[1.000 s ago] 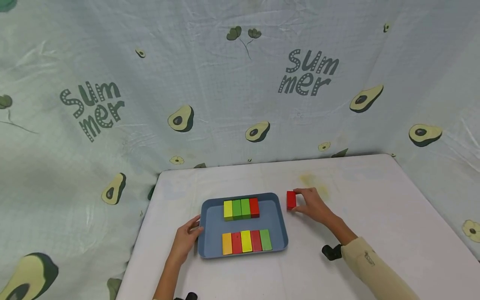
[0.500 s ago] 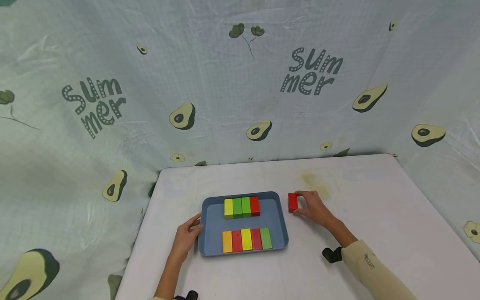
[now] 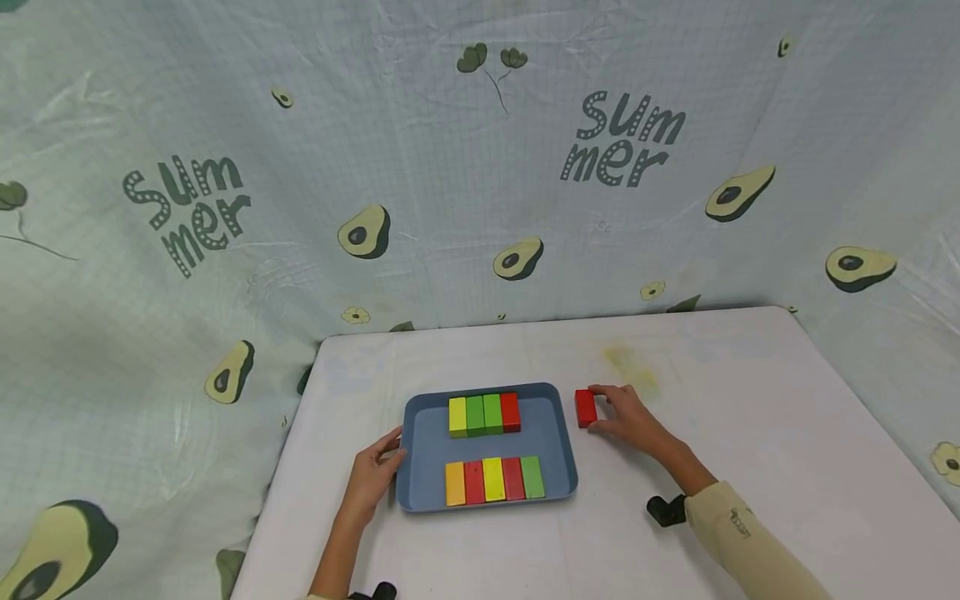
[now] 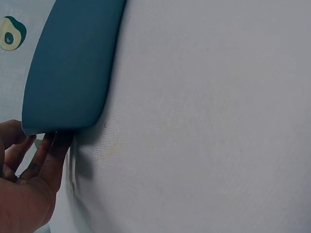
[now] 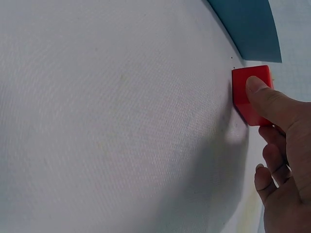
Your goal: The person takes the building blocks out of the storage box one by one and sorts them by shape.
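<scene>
Pinching, the right fingers flank a red block.

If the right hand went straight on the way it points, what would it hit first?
The blue tray, probably: the red block pinched in the right hand would meet its side, unless held high enough to clear it.

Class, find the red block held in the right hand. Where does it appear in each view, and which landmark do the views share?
Head: red block, right of centre, lower half.
Left wrist: not in it.
Right wrist: the red block is towards the right edge, partly covered by the thumb.
Shared landmark: the blue tray.
</scene>
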`<state>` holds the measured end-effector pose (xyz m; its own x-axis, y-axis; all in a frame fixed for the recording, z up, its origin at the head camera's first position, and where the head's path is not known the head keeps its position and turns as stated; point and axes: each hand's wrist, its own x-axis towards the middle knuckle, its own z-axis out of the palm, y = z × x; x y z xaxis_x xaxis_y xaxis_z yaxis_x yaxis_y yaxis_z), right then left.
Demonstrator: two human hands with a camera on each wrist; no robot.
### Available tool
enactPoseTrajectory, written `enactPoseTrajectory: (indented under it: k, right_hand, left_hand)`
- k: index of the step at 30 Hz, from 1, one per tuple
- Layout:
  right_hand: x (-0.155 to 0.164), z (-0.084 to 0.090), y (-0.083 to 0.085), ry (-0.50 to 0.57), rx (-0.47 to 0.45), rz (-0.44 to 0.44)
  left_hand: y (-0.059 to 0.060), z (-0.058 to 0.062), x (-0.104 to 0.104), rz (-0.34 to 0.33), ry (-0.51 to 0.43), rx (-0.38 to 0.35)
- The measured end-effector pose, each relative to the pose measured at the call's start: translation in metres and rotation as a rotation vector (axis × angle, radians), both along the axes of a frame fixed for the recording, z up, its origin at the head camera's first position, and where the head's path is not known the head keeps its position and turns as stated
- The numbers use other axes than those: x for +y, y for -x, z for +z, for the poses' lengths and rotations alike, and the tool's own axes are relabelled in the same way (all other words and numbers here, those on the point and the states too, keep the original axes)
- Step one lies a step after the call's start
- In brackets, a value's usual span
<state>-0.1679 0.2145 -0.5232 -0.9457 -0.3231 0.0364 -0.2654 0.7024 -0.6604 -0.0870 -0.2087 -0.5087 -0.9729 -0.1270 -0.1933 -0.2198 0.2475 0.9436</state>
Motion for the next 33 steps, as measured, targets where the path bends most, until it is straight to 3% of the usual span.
enactPoseTrajectory:
  k: [33]
  right_hand:
    - [0.014, -0.004, 0.009, -0.005, -0.038, 0.049]
  left_hand:
    - [0.001, 0.0, 0.004, 0.015, 0.001, -0.004]
